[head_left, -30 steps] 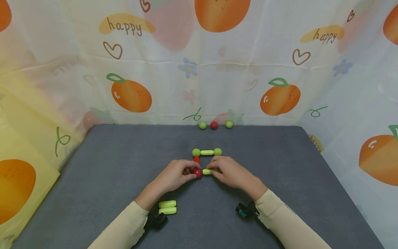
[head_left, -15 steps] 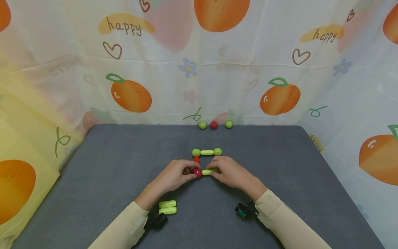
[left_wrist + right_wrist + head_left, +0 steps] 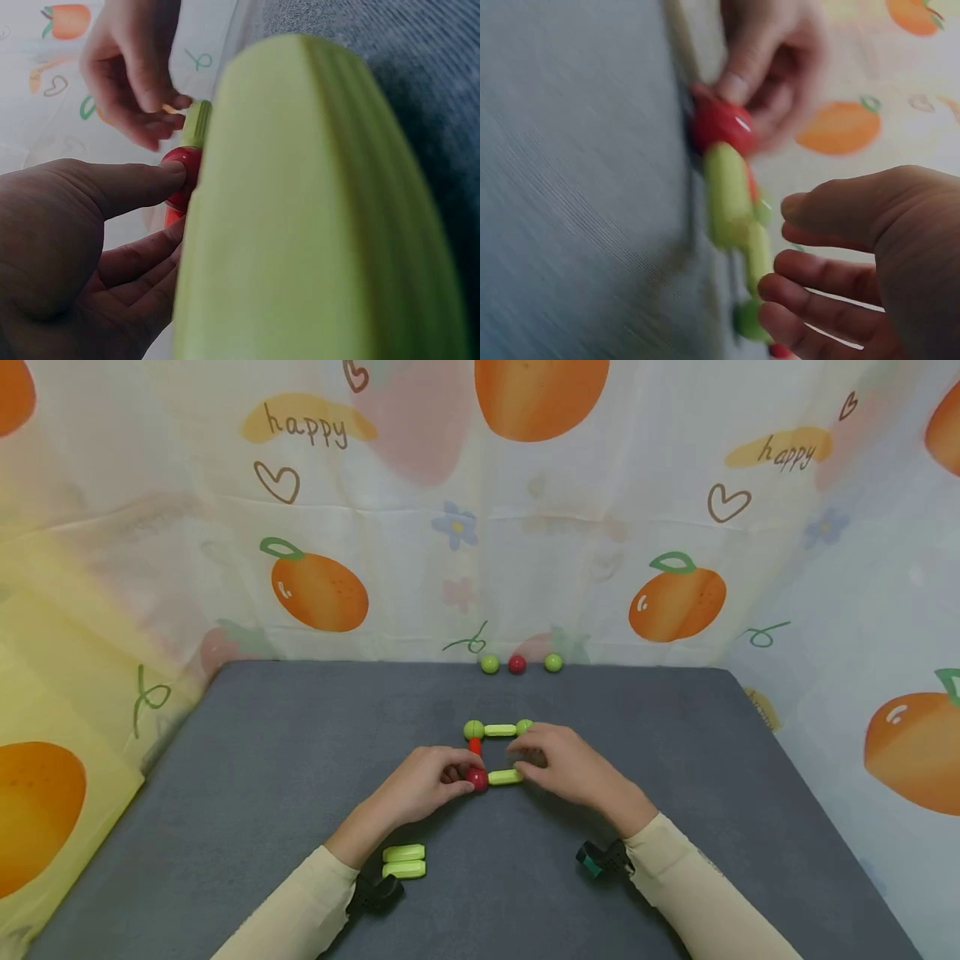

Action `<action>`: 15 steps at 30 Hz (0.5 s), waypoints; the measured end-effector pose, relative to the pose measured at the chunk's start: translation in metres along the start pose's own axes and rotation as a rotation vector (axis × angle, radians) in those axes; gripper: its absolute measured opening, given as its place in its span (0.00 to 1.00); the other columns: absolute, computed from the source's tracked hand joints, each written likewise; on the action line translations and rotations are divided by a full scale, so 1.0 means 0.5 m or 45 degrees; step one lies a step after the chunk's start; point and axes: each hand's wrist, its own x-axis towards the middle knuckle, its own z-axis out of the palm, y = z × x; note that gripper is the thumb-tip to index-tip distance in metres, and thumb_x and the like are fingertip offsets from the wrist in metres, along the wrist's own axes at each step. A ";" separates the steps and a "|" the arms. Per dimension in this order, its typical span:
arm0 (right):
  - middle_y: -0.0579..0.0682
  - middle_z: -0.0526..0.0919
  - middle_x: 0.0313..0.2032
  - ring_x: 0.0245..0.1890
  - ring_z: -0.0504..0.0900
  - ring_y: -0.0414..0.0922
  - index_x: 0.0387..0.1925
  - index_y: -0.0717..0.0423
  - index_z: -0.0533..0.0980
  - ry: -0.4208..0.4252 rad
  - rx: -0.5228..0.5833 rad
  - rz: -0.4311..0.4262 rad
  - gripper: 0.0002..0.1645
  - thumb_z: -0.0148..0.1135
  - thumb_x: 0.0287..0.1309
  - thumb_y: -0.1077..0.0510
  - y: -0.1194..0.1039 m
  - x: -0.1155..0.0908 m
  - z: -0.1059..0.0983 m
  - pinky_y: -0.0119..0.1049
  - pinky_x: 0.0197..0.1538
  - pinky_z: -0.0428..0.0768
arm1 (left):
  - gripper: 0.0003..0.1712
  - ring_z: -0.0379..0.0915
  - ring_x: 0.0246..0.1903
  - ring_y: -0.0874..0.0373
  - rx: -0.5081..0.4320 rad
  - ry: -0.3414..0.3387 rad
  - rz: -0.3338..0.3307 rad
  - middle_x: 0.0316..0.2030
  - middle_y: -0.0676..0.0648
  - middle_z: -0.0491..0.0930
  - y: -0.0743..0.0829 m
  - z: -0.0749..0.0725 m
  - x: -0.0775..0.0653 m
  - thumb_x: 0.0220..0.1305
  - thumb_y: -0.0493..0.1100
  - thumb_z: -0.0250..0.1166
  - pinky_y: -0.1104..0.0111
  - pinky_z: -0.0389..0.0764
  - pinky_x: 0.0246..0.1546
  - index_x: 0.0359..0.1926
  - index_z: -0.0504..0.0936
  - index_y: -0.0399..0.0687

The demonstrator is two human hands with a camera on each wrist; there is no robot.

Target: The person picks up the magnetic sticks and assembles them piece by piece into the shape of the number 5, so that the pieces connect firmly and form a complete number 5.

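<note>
We should steady the red ball (image 3: 477, 778) our left hand (image 3: 429, 783) pinches, lest the green stick (image 3: 505, 777) swing (our right hand (image 3: 568, 767) is loose, empty).

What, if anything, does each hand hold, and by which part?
The left hand pinches the nearer red ball on the side away from the adjoining green stick; the right hand holds nothing.

Dk grey tabletop (image 3: 300, 718), far corners rounded. Pale printed cloth (image 3: 555, 560) hangs behind & along both sides: big oranges (image 3: 320, 592) w/ green leaves (image 3: 282, 548), brown outline hearts (image 3: 277, 483), blue flowers (image 3: 455, 526), yellow-orange "happy" patches (image 3: 309, 420), faded pinkish fruit (image 3: 412, 435). Horiz. crease (image 3: 540, 513) runs across back. L side looks warm yellow, R side cooler, bluish-white. Light mostly soft, approx. even over tabletop.
</note>
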 end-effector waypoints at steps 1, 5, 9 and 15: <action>0.48 0.86 0.48 0.44 0.84 0.42 0.56 0.56 0.88 0.027 -0.005 0.006 0.14 0.73 0.72 0.58 0.006 0.001 -0.011 0.43 0.49 0.85 | 0.11 0.80 0.34 0.66 0.003 -0.003 -0.008 0.38 0.61 0.84 0.000 0.000 -0.001 0.73 0.41 0.75 0.65 0.84 0.40 0.54 0.91 0.58; 0.52 0.87 0.50 0.44 0.86 0.46 0.57 0.58 0.87 0.112 -0.052 0.023 0.16 0.73 0.71 0.60 0.028 0.014 -0.074 0.47 0.49 0.86 | 0.12 0.80 0.35 0.65 0.009 -0.009 -0.027 0.38 0.60 0.84 0.002 0.001 -0.002 0.73 0.41 0.75 0.65 0.84 0.41 0.55 0.90 0.58; 0.55 0.86 0.52 0.47 0.85 0.50 0.59 0.58 0.86 0.132 -0.102 0.062 0.16 0.72 0.72 0.61 0.062 0.035 -0.134 0.50 0.51 0.85 | 0.13 0.80 0.36 0.65 0.014 -0.013 -0.013 0.39 0.60 0.85 0.001 0.000 -0.002 0.73 0.40 0.75 0.65 0.84 0.42 0.56 0.91 0.56; 0.59 0.85 0.58 0.54 0.83 0.56 0.65 0.59 0.83 0.142 -0.077 0.214 0.21 0.69 0.76 0.58 0.124 0.073 -0.175 0.56 0.57 0.83 | 0.14 0.80 0.36 0.65 0.010 -0.008 -0.004 0.40 0.59 0.85 0.000 -0.001 -0.004 0.72 0.40 0.75 0.65 0.84 0.42 0.56 0.91 0.55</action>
